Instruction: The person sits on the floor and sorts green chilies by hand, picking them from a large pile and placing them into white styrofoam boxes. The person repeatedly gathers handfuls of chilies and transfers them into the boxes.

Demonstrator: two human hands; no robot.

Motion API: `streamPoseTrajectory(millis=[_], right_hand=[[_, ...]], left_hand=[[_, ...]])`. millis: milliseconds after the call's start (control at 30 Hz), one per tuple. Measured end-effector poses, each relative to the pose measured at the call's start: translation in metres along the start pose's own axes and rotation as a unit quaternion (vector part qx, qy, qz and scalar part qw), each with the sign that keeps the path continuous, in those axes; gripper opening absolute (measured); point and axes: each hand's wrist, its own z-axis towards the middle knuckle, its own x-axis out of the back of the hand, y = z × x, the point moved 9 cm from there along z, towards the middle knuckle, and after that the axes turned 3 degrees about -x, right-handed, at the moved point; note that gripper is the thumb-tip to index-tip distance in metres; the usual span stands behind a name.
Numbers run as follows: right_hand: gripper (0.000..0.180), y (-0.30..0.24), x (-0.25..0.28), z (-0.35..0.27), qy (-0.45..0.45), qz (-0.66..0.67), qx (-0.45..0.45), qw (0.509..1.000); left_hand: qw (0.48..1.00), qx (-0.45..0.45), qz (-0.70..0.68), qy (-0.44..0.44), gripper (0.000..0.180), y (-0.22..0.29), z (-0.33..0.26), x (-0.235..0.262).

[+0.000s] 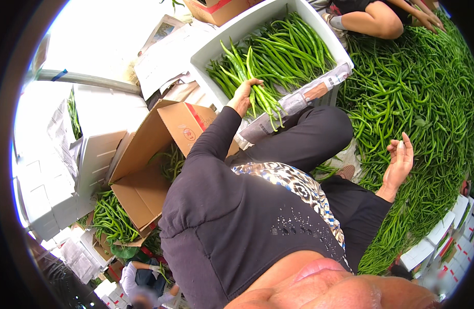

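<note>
My left hand (242, 97) is closed round a bunch of long green chili peppers (266, 99), over the near left part of a white foam box (206, 50). Rows of similar green chili peppers (298, 44) lie in the box. Newspaper (291, 107) hangs over its near wall. To the right, my right hand (398, 166) is held above a broad heap of loose green chili peppers (427, 103). Its fingers are apart and slightly curled, with nothing visible in them.
An open cardboard box (144, 193) with peppers stands at my left, beside white foam boxes (100, 149). Another person's bent leg (373, 20) and hand (427, 19) are at the far right. A second person (139, 278) sits at the lower left. White cartons (443, 226) border the heap.
</note>
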Motion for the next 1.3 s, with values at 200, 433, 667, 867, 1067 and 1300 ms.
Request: streamPoseTrajectory(millis=[200,433,667,867,1067,1300], right_hand=[[0.030,0.004,-0.001,0.000,-0.005,-0.025,-0.011,1.000],[0.030,0.017,-0.036,-0.007,-0.072,-0.022,-0.035,0.997],[0.033,0.012,-0.020,-0.014,-0.061,-0.118,-0.019,0.991],[0.031,0.018,-0.031,-0.017,-0.080,-0.154,-0.047,0.984],[0.029,0.032,-0.042,-0.018,-0.124,-0.175,-0.062,0.975],[0.029,0.037,-0.051,-0.021,-0.161,-0.236,-0.055,0.957]], left_hand=[[0.999,0.009,-0.017,0.032,0.013,0.008,-0.005,0.006],[0.939,-0.146,0.138,0.277,0.077,0.034,0.084,0.246],[0.810,-0.186,0.424,0.360,0.115,0.015,0.036,0.114],[0.492,-0.403,0.747,0.194,0.050,0.023,0.005,0.036],[0.348,-0.309,0.875,-0.133,0.042,-0.033,0.026,0.023],[0.277,-0.324,0.903,0.058,0.021,0.009,0.067,0.047]])
